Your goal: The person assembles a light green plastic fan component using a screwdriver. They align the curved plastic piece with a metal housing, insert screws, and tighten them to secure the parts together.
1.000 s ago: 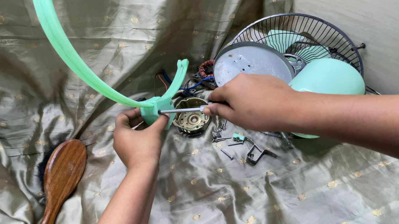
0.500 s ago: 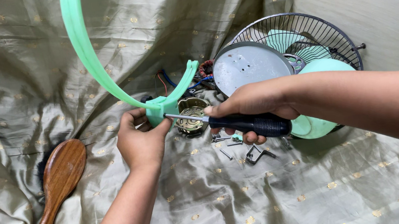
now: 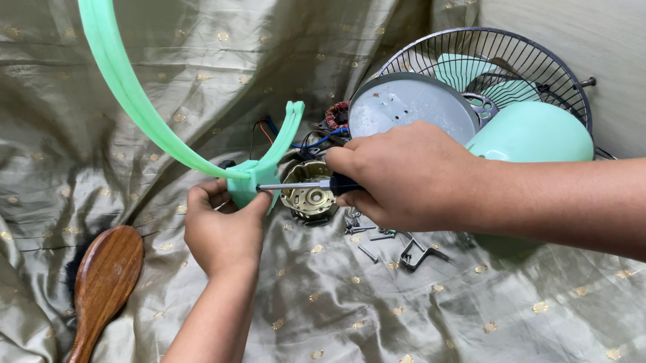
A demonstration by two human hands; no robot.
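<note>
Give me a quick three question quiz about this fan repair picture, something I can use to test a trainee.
1. True or false: the left hand grips the clamp block of the green plastic ring.
2. Which tool does the right hand hold? A) pliers B) screwdriver C) hammer
3. Fill in: the wooden brush lies on the cloth to the ____ of the left hand.

Key
1. True. The fingers wrap the block at the ring's open end.
2. B. Its metal shaft points into the green block, and the hand covers most of the black handle.
3. Left. It lies apart from both hands, untouched.
</note>
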